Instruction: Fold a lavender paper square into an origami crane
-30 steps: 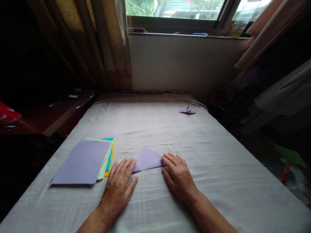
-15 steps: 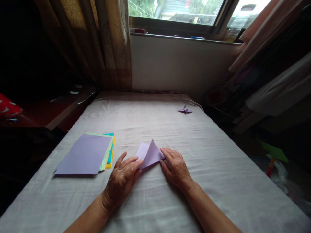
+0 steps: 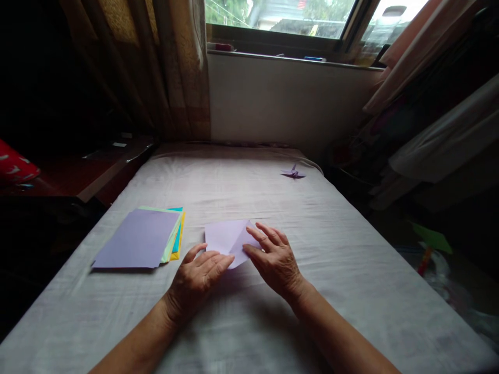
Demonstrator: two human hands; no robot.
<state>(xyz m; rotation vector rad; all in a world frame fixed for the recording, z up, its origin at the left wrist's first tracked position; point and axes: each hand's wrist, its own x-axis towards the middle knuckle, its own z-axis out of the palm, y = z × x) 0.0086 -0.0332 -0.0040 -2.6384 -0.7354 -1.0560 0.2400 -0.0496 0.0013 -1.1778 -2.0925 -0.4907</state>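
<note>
A light purple sheet of origami paper (image 3: 222, 236) lies in front of me on the bed-like surface, with a slanting crease and a folded part on its right. My left hand (image 3: 198, 270) rests on the near left edge of this paper, its fingers stretched out and pressing down. At the right side, my right hand (image 3: 275, 254) has its thumb and bent fingers on the folded part, holding it. The paper's right corner is hidden under those fingers.
A stack of coloured paper (image 3: 136, 239), purple on top, lies to the left. A folded purple paper crane (image 3: 293, 172) sits at the far right on the pale sheet (image 3: 234, 187). Dark furniture (image 3: 78, 176) stands at left; clothes (image 3: 421, 156) hang at right.
The raised flap has come down and the paper now lies more spread out. My right hand has shifted slightly left and up onto it; my left hand has stayed at the near edge.
</note>
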